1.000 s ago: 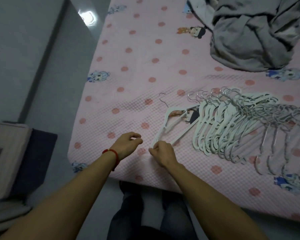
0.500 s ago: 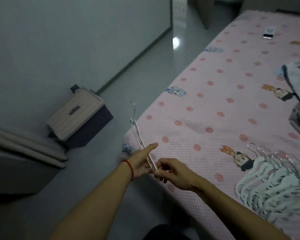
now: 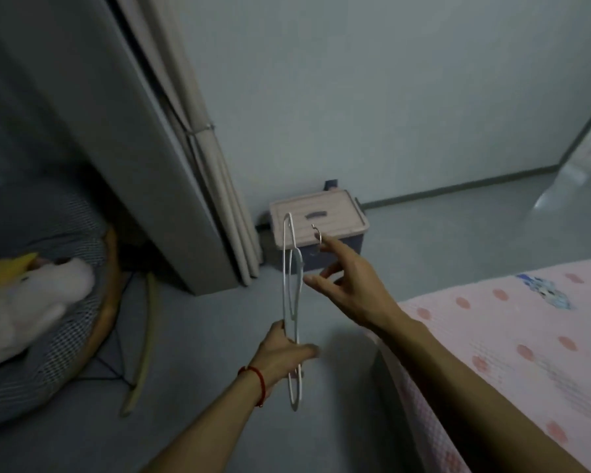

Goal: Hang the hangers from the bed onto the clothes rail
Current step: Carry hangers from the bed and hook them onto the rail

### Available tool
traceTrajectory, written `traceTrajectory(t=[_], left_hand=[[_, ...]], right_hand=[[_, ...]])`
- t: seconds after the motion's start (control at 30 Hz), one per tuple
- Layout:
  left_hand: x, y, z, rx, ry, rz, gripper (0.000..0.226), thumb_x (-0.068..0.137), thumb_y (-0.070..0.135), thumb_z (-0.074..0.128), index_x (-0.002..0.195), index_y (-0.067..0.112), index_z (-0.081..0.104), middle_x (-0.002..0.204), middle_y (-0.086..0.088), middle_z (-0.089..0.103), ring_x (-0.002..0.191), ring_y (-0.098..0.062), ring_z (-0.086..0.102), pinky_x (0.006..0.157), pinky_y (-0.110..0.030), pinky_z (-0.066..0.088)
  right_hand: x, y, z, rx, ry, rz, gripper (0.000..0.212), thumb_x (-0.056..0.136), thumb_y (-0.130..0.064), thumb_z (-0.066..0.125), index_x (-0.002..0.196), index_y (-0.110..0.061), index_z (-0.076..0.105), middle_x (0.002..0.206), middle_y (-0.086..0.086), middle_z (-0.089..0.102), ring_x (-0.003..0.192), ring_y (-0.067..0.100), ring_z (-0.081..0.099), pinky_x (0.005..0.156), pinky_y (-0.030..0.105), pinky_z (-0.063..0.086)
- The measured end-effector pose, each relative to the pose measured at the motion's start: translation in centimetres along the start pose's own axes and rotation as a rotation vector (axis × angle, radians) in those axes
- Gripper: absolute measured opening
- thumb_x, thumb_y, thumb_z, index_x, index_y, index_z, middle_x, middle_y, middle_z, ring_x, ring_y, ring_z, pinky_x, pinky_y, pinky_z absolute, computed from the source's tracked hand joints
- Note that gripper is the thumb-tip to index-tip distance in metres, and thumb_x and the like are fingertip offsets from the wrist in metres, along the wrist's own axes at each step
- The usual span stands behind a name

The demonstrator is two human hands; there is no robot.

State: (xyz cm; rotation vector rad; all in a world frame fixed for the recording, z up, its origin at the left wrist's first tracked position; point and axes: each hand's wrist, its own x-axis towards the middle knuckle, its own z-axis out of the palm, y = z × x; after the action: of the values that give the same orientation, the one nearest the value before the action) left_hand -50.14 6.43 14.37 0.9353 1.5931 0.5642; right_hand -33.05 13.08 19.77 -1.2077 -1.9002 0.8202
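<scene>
My left hand [image 3: 282, 349], with a red cord at the wrist, grips a white plastic hanger [image 3: 291, 295] near its lower end and holds it edge-on over the floor. The hanger's metal hook [image 3: 316, 233] points right at the top. My right hand [image 3: 345, 278] is spread beside the hanger, its index fingertip touching the hook. The pink dotted bed [image 3: 512, 336] fills the lower right corner. The hanger pile and the clothes rail are out of view.
A lidded storage box [image 3: 316, 223] stands on the floor against the wall. A tied curtain [image 3: 212, 165] hangs beside a grey panel [image 3: 133, 148]. A round chair [image 3: 75, 319] with a white plush toy [image 3: 31, 298] is on the left.
I turned left, away from the bed and the hanger pile. The hanger passed from my right hand into my left, and my right hand opened and rose to the hook.
</scene>
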Motion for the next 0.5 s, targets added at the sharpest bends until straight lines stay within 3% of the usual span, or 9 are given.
traceTrajectory(t=[0.13, 0.27, 0.4, 0.5], left_hand=[[-1.7, -2.7, -6.5, -0.034, 0.044, 0.041, 0.052, 0.072, 0.015, 0.081, 0.111, 0.033, 0.051, 0.092, -0.007, 0.061, 0.081, -0.021, 0.066, 0.078, -0.051, 0.062], [-3.4, -4.5, -10.5, -0.061, 0.113, 0.052, 0.062, 0.072, 0.016, 0.08, 0.116, 0.037, 0.043, 0.093, -0.009, 0.056, 0.082, -0.021, 0.063, 0.078, -0.047, 0.063], [-5.0, -6.1, -13.0, -0.132, 0.231, 0.022, 0.066, 0.065, 0.022, 0.08, 0.123, 0.028, 0.049, 0.09, -0.009, 0.055, 0.079, -0.021, 0.064, 0.076, -0.049, 0.063], [-6.9, -7.6, -14.5, -0.199, 0.317, -0.016, 0.057, 0.065, 0.023, 0.079, 0.116, 0.027, 0.054, 0.087, -0.008, 0.057, 0.075, -0.02, 0.064, 0.075, -0.051, 0.063]], right_hand=[[3.2, -5.1, 5.2, 0.06, -0.044, -0.165, 0.081, 0.092, -0.043, 0.07, 0.159, -0.027, 0.028, 0.153, -0.007, 0.047, 0.111, 0.013, 0.065, 0.095, 0.035, 0.058], [5.2, -8.5, 9.3, 0.093, -0.089, -0.256, 0.071, 0.093, -0.03, 0.073, 0.155, -0.026, 0.038, 0.137, -0.016, 0.055, 0.089, 0.003, 0.068, 0.079, 0.02, 0.06], [6.9, -10.8, 12.8, 0.131, -0.184, -0.356, 0.066, 0.089, -0.043, 0.073, 0.146, -0.024, 0.047, 0.126, -0.017, 0.059, 0.083, -0.003, 0.069, 0.073, 0.014, 0.059], [7.6, -12.8, 15.3, 0.163, -0.271, -0.408, 0.068, 0.083, -0.056, 0.07, 0.139, -0.02, 0.051, 0.124, -0.008, 0.067, 0.081, 0.003, 0.071, 0.074, 0.028, 0.063]])
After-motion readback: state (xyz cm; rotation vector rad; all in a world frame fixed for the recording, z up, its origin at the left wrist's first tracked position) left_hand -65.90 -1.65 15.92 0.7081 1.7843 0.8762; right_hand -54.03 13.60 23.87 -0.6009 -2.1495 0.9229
